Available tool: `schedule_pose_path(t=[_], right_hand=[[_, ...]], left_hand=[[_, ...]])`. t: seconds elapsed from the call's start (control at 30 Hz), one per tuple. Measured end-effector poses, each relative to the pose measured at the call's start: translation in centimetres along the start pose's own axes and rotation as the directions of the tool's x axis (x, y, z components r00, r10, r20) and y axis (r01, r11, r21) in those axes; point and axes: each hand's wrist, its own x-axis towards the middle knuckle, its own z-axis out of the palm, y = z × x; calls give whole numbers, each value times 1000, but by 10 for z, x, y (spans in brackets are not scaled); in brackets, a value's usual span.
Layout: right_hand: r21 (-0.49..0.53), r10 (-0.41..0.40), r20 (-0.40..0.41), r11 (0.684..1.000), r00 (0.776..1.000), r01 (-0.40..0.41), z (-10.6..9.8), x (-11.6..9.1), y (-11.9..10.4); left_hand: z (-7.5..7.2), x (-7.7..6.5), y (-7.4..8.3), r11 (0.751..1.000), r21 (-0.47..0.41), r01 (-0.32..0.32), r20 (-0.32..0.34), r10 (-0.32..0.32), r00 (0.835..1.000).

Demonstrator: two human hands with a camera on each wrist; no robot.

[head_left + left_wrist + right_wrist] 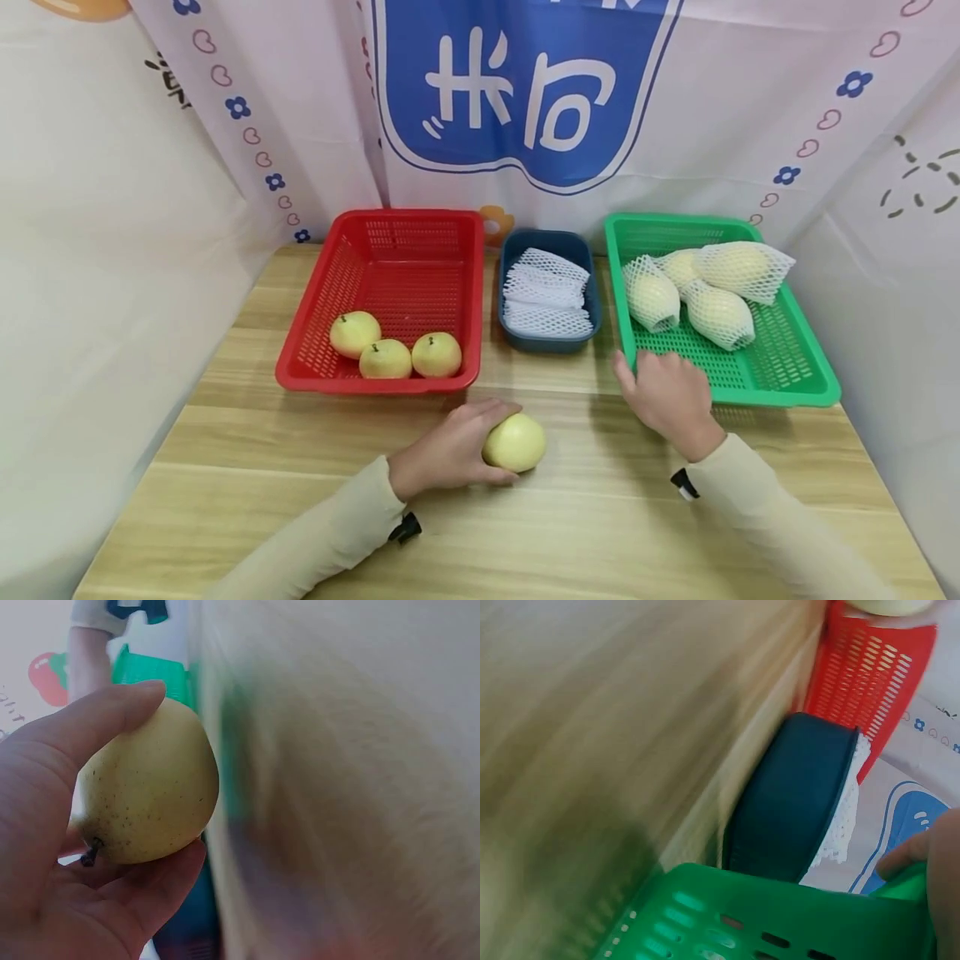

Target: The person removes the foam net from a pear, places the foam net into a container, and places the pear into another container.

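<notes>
My left hand (467, 446) holds a yellow-green pear (515, 442) over the wooden table, left of centre. In the left wrist view, thumb and fingers wrap the pear (150, 784), and its dark stem points toward the palm. My right hand (670, 398) is at the near left corner of the green basket (780, 396), gripping its rim with the thumb outside. Inside that basket lie several pears (720, 313) in white foam net sleeves. Only part of the right hand (937, 877) shows in the right wrist view.
Three bare pears (386, 359) lie in the near part of a red basket (378, 385) at the left. Between the baskets stands a dark blue bin (550, 343) with white foam net sleeves (546, 292). A printed cloth (525, 192) hangs behind the table (555, 533).
</notes>
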Motion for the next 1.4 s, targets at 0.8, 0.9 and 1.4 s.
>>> schedule_pose_path(t=[0.8,0.9,1.4], right_hand=[[-93,-75,-189,994,979,58,9,-4,6],[-86,-54,-162,995,985,41,10,-3,4],[-94,-57,-170,995,984,42,14,-3,0]], left_hand=[[-219,47,-29,877,429,217,93,-282,955],[-213,58,-52,846,475,243,186,-366,912],[-177,66,-99,829,499,253,344,-457,820]])
